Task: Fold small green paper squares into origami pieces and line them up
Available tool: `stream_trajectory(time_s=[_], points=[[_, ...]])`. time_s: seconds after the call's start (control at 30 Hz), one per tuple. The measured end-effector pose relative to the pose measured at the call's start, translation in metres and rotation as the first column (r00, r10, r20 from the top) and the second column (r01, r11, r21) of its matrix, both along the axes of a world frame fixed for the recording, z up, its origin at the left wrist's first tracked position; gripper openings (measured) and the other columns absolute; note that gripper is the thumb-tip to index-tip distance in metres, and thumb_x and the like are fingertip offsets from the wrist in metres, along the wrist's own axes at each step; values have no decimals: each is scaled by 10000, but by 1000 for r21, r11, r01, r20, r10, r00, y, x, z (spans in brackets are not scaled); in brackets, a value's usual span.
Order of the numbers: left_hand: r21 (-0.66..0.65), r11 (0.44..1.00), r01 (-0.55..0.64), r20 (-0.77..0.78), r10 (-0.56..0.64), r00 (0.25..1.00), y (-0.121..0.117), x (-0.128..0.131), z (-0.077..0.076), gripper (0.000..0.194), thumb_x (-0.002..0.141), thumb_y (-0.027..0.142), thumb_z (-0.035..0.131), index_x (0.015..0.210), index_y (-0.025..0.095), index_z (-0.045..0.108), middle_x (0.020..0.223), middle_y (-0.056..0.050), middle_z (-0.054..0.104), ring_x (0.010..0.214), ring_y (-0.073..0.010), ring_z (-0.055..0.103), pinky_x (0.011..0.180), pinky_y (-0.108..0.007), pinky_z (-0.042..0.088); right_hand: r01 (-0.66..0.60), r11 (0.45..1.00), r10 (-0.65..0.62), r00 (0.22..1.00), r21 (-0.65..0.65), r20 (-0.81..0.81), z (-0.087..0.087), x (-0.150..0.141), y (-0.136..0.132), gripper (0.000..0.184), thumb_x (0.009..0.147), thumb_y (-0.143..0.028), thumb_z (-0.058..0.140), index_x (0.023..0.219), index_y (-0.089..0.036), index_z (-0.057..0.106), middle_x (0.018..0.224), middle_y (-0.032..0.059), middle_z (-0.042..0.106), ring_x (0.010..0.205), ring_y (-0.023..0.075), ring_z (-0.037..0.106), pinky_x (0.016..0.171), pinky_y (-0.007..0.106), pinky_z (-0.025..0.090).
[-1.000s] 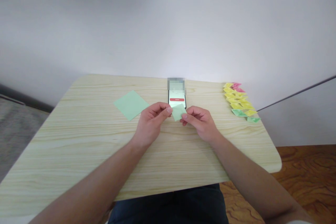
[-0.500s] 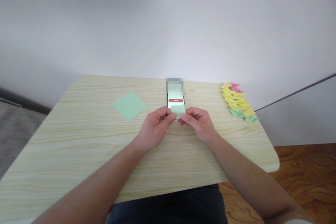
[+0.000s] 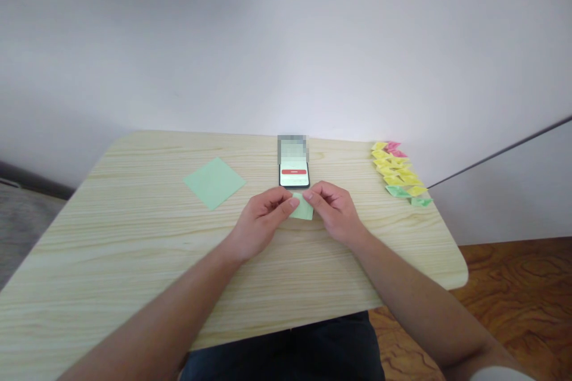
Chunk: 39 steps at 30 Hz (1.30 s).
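Between my hands is a small piece of folded light-green paper point(image 3: 304, 209), pinched along its upper part. My left hand point(image 3: 263, 217) grips its left side with thumb and bent fingers. From the other side, my right hand point(image 3: 334, 208) pinches its upper right part. The lower part of the paper shows below my thumbs; its upper edge is partly hidden by my fingers. Just beyond my fingertips a phone point(image 3: 294, 181) lies on the table, its screen lit with a red bar.
A flat square of green paper point(image 3: 214, 183) lies on the wooden table point(image 3: 147, 238) to the left. Along the right edge sit several folded paper pieces: yellow ones point(image 3: 395, 172), pink ones point(image 3: 393, 147) and green ones point(image 3: 397, 191). A white wall point(image 3: 286, 41) rises behind the table.
The folded paper, which covered the phone's lower end, now sits nearer me and hangs below my thumbs. My grip has shifted to its upper part. The view has shifted slightly.
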<state>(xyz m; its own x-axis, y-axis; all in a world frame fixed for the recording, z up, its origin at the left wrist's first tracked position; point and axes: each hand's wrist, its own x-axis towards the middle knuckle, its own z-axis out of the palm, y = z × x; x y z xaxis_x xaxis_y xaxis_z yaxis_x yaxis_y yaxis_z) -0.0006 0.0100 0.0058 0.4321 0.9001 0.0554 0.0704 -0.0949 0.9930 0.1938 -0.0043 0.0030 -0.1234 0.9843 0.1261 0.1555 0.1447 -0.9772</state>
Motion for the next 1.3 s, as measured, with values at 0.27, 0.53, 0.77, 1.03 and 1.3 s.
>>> stream_trajectory(time_s=[0.27, 0.53, 0.77, 1.03, 1.3], points=[[67, 990, -127, -1, 127, 992, 3, 0, 2, 317, 944, 429, 611, 757, 174, 633, 711, 8, 518, 707, -147, 452, 659, -263, 364, -122, 987, 115, 991, -109, -65, -2, -3, -1, 327, 900, -508, 696, 804, -197, 672, 719, 1, 654, 665, 138, 575, 638, 266, 450], [74, 978, -196, -48, 200, 979, 4, 0, 0, 369, 965, 455, 579, 726, 175, 589, 668, 17, 490, 661, -136, 434, 616, -263, 349, -226, 960, 213, 973, -165, -89, -1, -1, -1, 328, 916, -462, 693, 748, -185, 646, 722, 14, 702, 665, 134, 618, 657, 263, 473], [103, 987, -125, -48, 130, 990, 0, 0, -1, 373, 987, 433, 546, 713, 180, 553, 684, 16, 500, 678, -138, 447, 644, -266, 360, -156, 971, 129, 979, -179, -156, -2, -1, 2, 332, 875, -492, 731, 761, -185, 677, 686, 14, 706, 636, 138, 648, 658, 273, 532], [110, 993, -52, -100, 63, 993, 3, 0, -2, 356, 983, 435, 549, 730, 186, 572, 676, 21, 504, 658, -139, 448, 636, -268, 360, -111, 978, 65, 966, -177, -250, -5, 4, 9, 329, 866, -517, 724, 793, -196, 702, 704, 10, 700, 618, 149, 638, 635, 297, 547], [154, 982, -113, 16, 112, 994, 1, -3, -1, 217, 920, 396, 658, 879, 186, 695, 820, -23, 636, 770, -162, 543, 710, -282, 414, -80, 997, 80, 996, 10, -48, 3, 7, 1, 271, 917, -466, 685, 863, -202, 709, 735, 10, 682, 667, 146, 634, 654, 281, 508]])
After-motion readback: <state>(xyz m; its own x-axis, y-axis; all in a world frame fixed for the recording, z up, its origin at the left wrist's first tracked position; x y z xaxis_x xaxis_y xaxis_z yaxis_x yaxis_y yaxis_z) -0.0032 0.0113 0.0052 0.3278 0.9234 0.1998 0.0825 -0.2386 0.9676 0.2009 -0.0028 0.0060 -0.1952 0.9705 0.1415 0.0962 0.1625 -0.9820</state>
